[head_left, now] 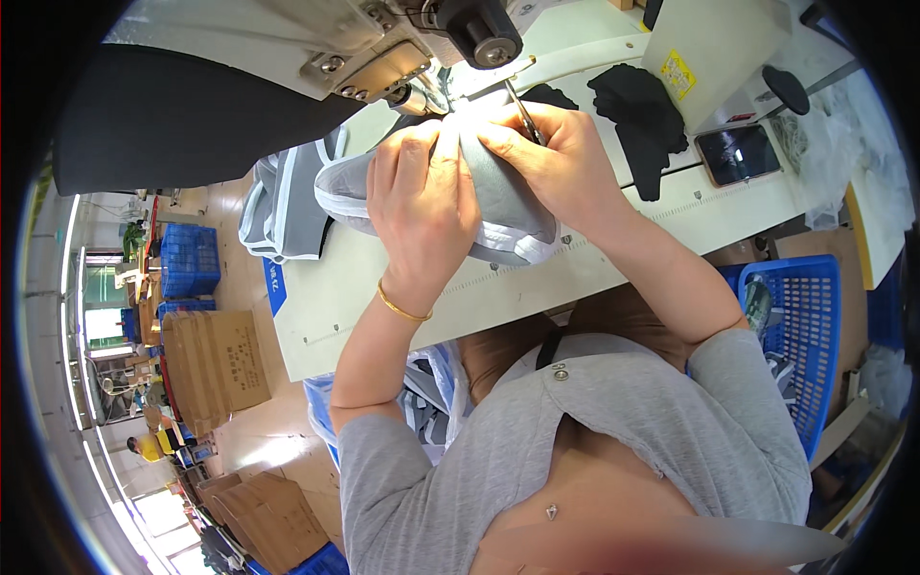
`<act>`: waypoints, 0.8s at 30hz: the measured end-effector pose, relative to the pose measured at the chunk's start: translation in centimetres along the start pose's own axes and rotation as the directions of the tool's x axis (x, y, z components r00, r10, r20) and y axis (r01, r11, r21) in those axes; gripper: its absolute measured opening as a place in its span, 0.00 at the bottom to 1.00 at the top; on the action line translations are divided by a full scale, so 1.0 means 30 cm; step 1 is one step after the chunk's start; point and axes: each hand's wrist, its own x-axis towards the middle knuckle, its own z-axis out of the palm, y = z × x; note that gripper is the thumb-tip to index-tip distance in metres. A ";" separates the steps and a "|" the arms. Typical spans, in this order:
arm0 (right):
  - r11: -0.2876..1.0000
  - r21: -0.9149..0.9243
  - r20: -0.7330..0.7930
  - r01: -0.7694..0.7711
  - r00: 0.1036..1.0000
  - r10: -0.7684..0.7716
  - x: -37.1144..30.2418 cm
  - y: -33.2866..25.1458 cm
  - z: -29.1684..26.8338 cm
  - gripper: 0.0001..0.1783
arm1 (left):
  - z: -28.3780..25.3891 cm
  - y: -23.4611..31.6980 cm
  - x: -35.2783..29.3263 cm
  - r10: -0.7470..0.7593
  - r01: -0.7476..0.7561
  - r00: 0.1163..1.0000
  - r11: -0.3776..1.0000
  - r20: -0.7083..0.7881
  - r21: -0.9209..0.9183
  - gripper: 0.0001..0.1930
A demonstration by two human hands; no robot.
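A grey fabric piece with white edging (503, 196) is held at the bright spot beneath the sewing machine head (479, 38). My left hand (422, 196) pinches it, fingers bent and thumb near the needle area. On the other side, my right hand (556, 158) grips the fabric between thumb and fingers. A slim dark metal tool (524, 113), perhaps tweezers or snips, is also tucked in that hand. Glare hides the exact spot where the fingertips meet the cloth. More grey pieces with white edging (287, 206) hang over the table's left end.
On the white sewing table (383, 297) lie black fabric pieces (637, 120) and a phone (736, 153), right of my hands. Black cloth (192, 120) hangs at the upper left. A blue basket (805, 335) stands at the right, a lined bin (431, 393) below the table edge. Cardboard boxes (216, 369) stand leftward.
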 end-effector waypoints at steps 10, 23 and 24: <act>0.997 -0.072 0.022 0.025 0.999 -0.023 -0.005 0.002 -0.031 0.13 | -0.013 -0.006 -0.065 -0.025 0.028 0.999 0.995 0.030 -0.095 0.15; 0.985 0.167 0.293 -0.029 0.956 -0.022 -0.069 -0.057 -0.055 0.20 | -0.054 -0.199 -0.154 0.138 -0.142 0.988 0.988 -0.066 -0.057 0.15; 0.969 0.135 0.294 0.209 0.925 -0.241 -0.063 -0.037 -0.061 0.25 | -0.089 -0.210 -0.165 0.122 -0.111 0.991 0.979 0.055 -0.171 0.14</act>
